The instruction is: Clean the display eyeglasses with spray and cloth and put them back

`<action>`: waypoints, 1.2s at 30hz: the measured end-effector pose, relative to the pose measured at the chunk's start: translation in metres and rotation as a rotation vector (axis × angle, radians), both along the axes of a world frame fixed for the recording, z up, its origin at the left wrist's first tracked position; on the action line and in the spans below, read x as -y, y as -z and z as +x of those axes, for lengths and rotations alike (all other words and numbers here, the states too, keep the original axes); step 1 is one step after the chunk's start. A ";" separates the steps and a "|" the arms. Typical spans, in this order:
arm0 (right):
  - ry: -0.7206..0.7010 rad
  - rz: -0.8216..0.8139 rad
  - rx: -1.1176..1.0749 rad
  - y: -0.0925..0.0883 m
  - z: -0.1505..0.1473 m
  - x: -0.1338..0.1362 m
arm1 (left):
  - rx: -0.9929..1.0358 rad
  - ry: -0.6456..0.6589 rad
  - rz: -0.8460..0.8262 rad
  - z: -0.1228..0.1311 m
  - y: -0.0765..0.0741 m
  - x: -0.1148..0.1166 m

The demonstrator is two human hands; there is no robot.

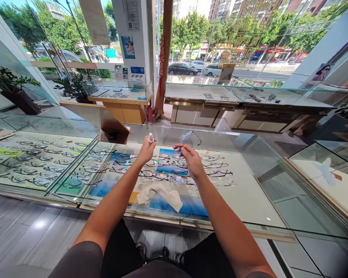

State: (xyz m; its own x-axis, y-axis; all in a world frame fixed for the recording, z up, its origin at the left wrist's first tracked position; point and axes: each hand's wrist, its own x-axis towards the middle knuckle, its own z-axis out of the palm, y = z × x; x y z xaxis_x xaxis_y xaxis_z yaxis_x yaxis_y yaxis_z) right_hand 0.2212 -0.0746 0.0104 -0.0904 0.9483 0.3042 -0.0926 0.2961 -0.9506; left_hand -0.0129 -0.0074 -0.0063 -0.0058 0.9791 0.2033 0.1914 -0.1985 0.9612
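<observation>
My left hand (146,151) is wrapped round a small spray bottle (150,136) with a white nozzle on top, held above the glass counter. In my right hand (190,157) is a pair of eyeglasses (186,138), pinched by the frame, one lens raised and a dark temple arm pointing right. Below both hands, rows of eyeglasses (162,175) lie spread out on the counter. A crumpled pale cloth (159,196) rests nearer to me, over blue printed sheets (188,206).
The glass display counter (249,200) runs across in front of me. More frames (43,158) fill its left section. A brown box-like stand (114,129) is at the counter's back edge. Further showcases (197,92) line the window, and a potted plant (20,92) stands far left.
</observation>
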 end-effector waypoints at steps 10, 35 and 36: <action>0.033 -0.001 0.046 -0.002 0.001 -0.003 | -0.186 -0.037 0.085 -0.001 0.009 0.000; 0.067 0.045 -0.007 -0.006 0.007 -0.011 | -0.797 0.623 0.341 0.009 -0.026 0.153; 0.065 0.043 -0.007 -0.005 0.007 -0.011 | -0.851 0.646 0.350 0.007 -0.014 0.163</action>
State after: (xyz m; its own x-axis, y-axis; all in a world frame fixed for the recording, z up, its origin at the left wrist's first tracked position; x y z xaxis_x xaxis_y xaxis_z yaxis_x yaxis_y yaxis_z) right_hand 0.2277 -0.0632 0.0155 -0.0262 0.9381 0.3454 -0.0785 0.3425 -0.9362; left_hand -0.0056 -0.1704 0.0078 0.7536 0.6366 0.1638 0.5224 -0.7312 0.4387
